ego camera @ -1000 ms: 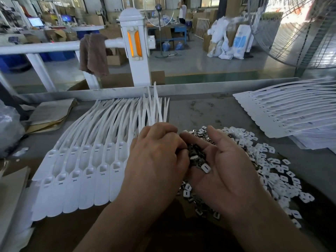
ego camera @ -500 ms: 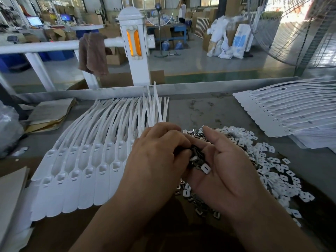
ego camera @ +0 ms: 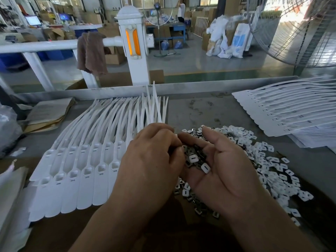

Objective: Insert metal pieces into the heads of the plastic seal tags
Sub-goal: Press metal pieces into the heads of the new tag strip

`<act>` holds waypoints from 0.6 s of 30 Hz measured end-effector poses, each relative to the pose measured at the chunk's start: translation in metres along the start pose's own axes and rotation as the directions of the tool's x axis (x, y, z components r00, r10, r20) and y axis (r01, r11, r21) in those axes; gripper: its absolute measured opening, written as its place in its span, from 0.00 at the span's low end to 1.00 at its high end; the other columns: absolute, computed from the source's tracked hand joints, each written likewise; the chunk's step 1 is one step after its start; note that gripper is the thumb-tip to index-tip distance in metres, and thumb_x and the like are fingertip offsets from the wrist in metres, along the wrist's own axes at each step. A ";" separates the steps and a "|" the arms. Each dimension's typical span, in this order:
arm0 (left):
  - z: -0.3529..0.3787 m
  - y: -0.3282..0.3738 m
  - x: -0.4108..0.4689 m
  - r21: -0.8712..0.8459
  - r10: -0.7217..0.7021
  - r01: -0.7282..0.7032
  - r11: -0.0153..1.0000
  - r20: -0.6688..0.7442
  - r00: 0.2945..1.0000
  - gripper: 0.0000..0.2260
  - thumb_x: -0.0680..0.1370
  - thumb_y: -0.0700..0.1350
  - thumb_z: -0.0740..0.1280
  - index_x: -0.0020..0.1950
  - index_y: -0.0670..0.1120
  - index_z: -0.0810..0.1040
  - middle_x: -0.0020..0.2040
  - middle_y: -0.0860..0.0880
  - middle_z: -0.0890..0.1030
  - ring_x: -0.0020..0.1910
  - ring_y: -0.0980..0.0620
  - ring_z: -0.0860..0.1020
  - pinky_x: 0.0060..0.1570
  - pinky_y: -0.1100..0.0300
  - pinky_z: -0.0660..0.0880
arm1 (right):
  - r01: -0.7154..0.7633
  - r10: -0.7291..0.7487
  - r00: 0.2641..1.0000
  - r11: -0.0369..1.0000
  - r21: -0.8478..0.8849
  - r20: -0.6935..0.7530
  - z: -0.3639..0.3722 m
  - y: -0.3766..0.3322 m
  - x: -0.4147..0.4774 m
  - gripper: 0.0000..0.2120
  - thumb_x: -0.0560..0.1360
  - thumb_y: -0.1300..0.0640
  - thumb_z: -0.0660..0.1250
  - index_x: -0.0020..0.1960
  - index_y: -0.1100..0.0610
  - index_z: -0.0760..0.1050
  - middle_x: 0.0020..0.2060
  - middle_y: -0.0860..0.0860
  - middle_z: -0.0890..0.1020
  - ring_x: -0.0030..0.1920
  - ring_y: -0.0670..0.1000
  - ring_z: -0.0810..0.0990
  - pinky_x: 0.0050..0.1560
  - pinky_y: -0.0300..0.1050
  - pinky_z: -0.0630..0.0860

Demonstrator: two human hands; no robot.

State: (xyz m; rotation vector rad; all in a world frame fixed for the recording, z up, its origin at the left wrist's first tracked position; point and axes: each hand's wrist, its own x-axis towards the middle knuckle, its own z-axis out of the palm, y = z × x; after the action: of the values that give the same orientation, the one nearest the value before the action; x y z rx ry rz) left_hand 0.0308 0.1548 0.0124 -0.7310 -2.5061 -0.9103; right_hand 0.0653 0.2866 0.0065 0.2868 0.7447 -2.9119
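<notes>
Hands together above the tabletop (ego camera: 209, 110): right hand (ego camera: 223, 170) palm-up, loosely open, cradling metal pieces (ego camera: 195, 155); left hand (ego camera: 151, 160) pinching at them; white seal tags (ego camera: 87, 170) fanned just left.

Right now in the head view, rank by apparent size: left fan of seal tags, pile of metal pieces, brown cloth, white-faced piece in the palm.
1. fan of seal tags
2. pile of metal pieces
3. brown cloth; far off, so true size unsure
4. white-faced piece
</notes>
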 end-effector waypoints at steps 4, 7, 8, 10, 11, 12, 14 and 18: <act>-0.002 0.001 0.000 0.039 0.014 -0.014 0.999 0.009 1.000 0.04 0.74 0.49 0.68 0.48 0.54 0.80 0.53 0.60 0.77 0.51 0.62 0.73 0.49 0.62 0.72 | 0.005 -0.005 0.999 1.000 -0.007 0.044 0.003 0.000 -0.003 0.23 0.72 0.51 0.66 0.55 0.70 0.80 0.49 0.65 0.84 0.46 0.59 0.85 0.47 0.54 0.83; -0.006 0.001 0.003 0.064 0.044 -0.047 0.997 0.046 0.998 0.03 0.74 0.47 0.68 0.45 0.55 0.80 0.52 0.61 0.77 0.50 0.63 0.73 0.48 0.64 0.71 | -0.011 0.013 0.999 1.000 -0.026 0.045 0.005 0.000 -0.003 0.25 0.71 0.50 0.66 0.56 0.71 0.78 0.50 0.65 0.83 0.46 0.59 0.85 0.50 0.54 0.82; -0.008 0.000 0.003 0.035 0.031 -0.034 0.999 0.062 0.998 0.03 0.74 0.48 0.67 0.43 0.56 0.79 0.50 0.62 0.77 0.49 0.64 0.73 0.47 0.67 0.70 | -0.014 0.015 0.999 1.000 -0.018 0.045 0.006 0.000 -0.004 0.25 0.71 0.51 0.66 0.56 0.71 0.78 0.51 0.66 0.83 0.47 0.59 0.85 0.51 0.55 0.82; -0.008 0.000 0.004 -0.052 0.001 0.002 0.999 0.070 0.998 0.04 0.74 0.50 0.65 0.42 0.57 0.79 0.48 0.64 0.76 0.50 0.65 0.74 0.43 0.73 0.69 | -0.016 0.016 0.999 1.000 0.000 0.050 0.005 0.000 -0.004 0.25 0.72 0.51 0.66 0.57 0.72 0.78 0.53 0.67 0.83 0.48 0.60 0.85 0.49 0.56 0.83; -0.008 0.001 0.003 -0.105 -0.017 0.023 0.994 0.057 0.998 0.04 0.73 0.51 0.64 0.41 0.57 0.79 0.48 0.64 0.76 0.50 0.67 0.74 0.43 0.75 0.69 | -0.017 0.017 0.998 1.000 0.002 0.053 0.005 0.000 -0.004 0.25 0.72 0.51 0.66 0.58 0.72 0.78 0.55 0.68 0.82 0.49 0.60 0.84 0.47 0.55 0.83; -0.008 0.002 0.002 -0.162 -0.040 0.046 0.986 0.038 0.998 0.05 0.73 0.51 0.64 0.41 0.58 0.79 0.48 0.64 0.77 0.51 0.68 0.74 0.43 0.78 0.68 | -0.016 0.017 0.998 1.000 -0.008 0.056 0.004 0.000 -0.004 0.24 0.73 0.52 0.65 0.59 0.71 0.78 0.56 0.68 0.82 0.50 0.60 0.84 0.46 0.54 0.83; -0.007 0.004 0.000 -0.255 -0.086 0.084 0.963 0.002 0.996 0.05 0.73 0.51 0.65 0.40 0.59 0.79 0.47 0.65 0.78 0.51 0.71 0.74 0.43 0.81 0.66 | -0.020 0.025 0.998 0.997 -0.081 0.058 0.002 0.001 -0.004 0.21 0.74 0.52 0.65 0.55 0.69 0.81 0.50 0.67 0.84 0.45 0.58 0.85 0.41 0.50 0.82; -0.010 0.007 -0.001 -0.315 -0.050 0.033 0.948 -0.044 0.998 0.05 0.74 0.49 0.66 0.43 0.57 0.81 0.48 0.63 0.79 0.48 0.69 0.77 0.44 0.80 0.68 | -0.055 0.070 0.997 0.939 -0.340 0.032 0.002 0.003 -0.006 0.13 0.75 0.49 0.67 0.44 0.59 0.80 0.34 0.54 0.78 0.26 0.48 0.74 0.22 0.38 0.69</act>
State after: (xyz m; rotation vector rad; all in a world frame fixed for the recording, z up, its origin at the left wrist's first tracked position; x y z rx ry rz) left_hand 0.0373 0.1522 0.0218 -0.7404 -2.3658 -1.3472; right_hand 0.0713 0.2833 0.0081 0.2037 1.1848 -2.6567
